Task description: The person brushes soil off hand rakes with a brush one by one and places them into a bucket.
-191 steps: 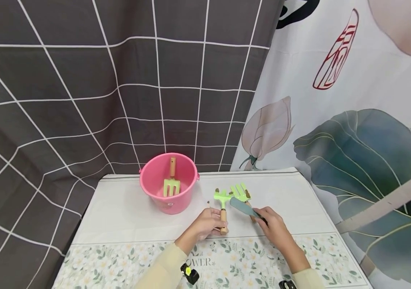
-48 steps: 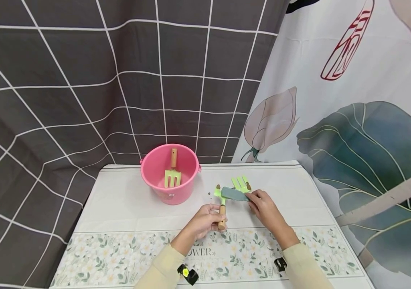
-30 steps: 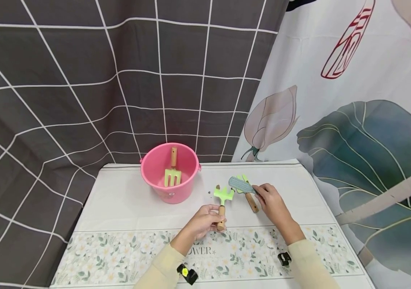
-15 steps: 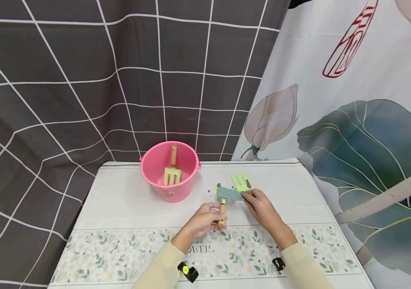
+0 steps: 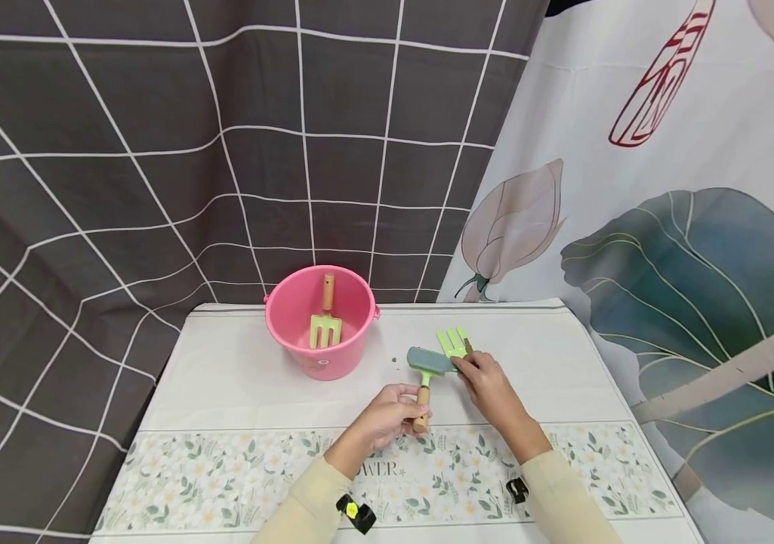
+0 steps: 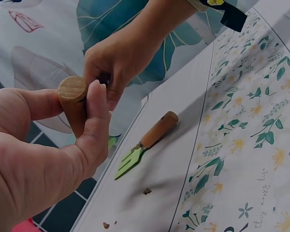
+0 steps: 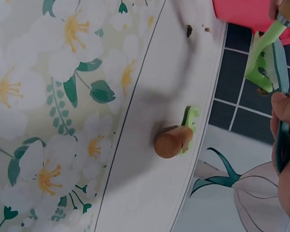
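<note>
In the head view my left hand (image 5: 387, 415) grips the wooden handle (image 5: 422, 412) of a small green garden rake, tines pointing away from me. My right hand (image 5: 491, 389) pinches a flat grey-green brush (image 5: 430, 360) that lies across the rake's head and hides most of the tines. The right wrist view shows the brush (image 7: 282, 67) against the rake's green head (image 7: 257, 72), where a brown bit clings. A green garden fork (image 5: 453, 344) with a wooden handle lies on the table just beyond my right hand; its handle (image 6: 159, 129) shows in the left wrist view.
A pink bucket (image 5: 322, 369) stands at the back left of the table, another green garden fork (image 5: 325, 331) inside it. Small brown crumbs (image 6: 147, 191) lie on the white tabletop. Behind the table's far edge hangs a dark grid-patterned curtain (image 5: 257, 189).
The brush has moved back and forth over the rake's head, lifting away to the right about a second ago, then returning. The left hand keeps its grip on the rake.
</note>
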Demonstrator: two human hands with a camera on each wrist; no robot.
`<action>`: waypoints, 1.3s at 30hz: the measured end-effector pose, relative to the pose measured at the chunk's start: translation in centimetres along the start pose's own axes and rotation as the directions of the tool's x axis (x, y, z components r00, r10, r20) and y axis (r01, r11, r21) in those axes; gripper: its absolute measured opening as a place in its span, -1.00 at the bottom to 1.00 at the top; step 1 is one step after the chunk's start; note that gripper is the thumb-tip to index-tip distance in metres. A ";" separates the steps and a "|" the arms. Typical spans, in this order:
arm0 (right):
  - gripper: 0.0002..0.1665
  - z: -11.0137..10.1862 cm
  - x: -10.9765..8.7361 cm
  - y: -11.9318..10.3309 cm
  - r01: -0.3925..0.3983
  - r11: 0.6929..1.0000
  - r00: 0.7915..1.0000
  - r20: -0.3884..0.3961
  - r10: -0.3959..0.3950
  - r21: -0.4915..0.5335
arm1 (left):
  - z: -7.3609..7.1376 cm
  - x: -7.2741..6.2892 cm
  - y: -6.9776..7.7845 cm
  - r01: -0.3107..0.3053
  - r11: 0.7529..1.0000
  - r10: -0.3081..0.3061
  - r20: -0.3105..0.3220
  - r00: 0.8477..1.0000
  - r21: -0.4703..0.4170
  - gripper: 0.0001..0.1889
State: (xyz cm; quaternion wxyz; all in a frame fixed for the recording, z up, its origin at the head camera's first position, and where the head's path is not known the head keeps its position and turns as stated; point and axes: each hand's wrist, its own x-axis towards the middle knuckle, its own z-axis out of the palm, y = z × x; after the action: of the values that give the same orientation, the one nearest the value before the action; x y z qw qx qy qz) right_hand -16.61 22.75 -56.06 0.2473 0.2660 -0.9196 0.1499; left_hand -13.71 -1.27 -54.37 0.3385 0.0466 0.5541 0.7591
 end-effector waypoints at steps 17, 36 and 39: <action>-0.58 -0.5 0.4 0.1 -0.052 0.999 0.996 -0.066 0.052 -0.002 | 0.3 -0.1 -0.1 0.005 0.999 -0.005 0.007 1.000 -0.045 -0.42; -0.61 -0.4 -0.2 -0.4 0.004 0.999 1.000 0.031 -0.006 0.038 | 0.3 -0.1 -0.2 0.002 0.999 -0.003 -0.019 1.000 -0.038 -0.40; -0.61 0.0 -0.4 -0.6 0.002 1.000 1.000 0.026 -0.003 0.026 | 0.1 0.0 -0.2 0.002 0.999 -0.003 -0.019 1.000 -0.043 -0.39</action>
State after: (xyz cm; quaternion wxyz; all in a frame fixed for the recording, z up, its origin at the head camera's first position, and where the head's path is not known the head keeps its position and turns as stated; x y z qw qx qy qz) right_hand -15.95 22.44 -56.22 0.2318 0.2721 -0.9205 0.1578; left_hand -13.54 -1.13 -54.48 0.3350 0.0315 0.5410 0.7708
